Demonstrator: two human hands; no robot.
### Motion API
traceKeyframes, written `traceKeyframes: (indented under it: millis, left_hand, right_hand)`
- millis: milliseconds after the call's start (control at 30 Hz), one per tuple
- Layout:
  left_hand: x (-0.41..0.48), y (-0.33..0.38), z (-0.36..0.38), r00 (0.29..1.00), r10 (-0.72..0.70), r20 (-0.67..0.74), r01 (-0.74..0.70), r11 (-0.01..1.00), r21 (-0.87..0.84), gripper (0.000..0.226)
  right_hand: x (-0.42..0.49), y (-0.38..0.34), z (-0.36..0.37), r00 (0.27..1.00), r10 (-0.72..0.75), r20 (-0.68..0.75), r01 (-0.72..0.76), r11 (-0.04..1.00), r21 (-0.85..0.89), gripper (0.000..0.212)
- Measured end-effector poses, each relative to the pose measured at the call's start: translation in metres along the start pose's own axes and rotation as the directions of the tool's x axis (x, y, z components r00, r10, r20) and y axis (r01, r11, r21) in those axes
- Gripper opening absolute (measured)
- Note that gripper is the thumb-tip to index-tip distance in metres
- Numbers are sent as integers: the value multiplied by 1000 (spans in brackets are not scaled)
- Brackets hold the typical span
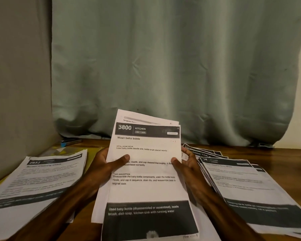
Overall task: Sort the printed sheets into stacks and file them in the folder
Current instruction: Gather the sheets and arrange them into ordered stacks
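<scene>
Head view: left hand point(104, 161) and right hand point(186, 162) gripped sheaf of sheets point(146, 171), thumbs on top; stack point(36, 180) left of sheaf, stack point(247, 185) right, on counter point(294, 157).

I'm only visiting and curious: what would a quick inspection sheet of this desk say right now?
Surface: wooden table, largely under paper.
Job's things: held sheets, top one headed "3800 Kitchen, Wash baby bottle"; left stack; right stack, fanned out; what looks like a yellow folder, partly under the left stack.
Clutter: blue-tipped object at the back left, too dim to identify.
Grippers: left hand and right hand grip the held sheets by the side edges, thumbs on the front.
Cables: nothing seen.
Surroundings: curtain behind the table; wall at left.
</scene>
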State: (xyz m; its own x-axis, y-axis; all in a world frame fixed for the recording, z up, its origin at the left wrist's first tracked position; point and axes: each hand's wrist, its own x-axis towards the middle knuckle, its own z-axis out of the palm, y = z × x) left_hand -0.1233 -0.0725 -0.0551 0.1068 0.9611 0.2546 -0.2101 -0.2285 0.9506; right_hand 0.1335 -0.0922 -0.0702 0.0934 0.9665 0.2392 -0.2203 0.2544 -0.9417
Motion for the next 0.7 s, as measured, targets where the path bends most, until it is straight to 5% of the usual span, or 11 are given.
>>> traceKeyframes:
  millis: [233, 533, 700]
  left_hand:
    - [-9, 6, 6, 999, -49, 0, 49, 998, -37, 23]
    - [8, 14, -26, 978, -63, -196, 74, 996, 45, 16]
    - [19, 4, -49, 963, -87, -256, 86, 996, -13, 20]
  right_hand:
    - [-6, -6, -1, 1000, 13, 15, -13, 1000, -11, 18]
    - [-6, -14, -10, 989, -116, -89, 92, 967, -236, 20]
    - [15, -2, -53, 899, -383, -214, 115, 677, -727, 19]
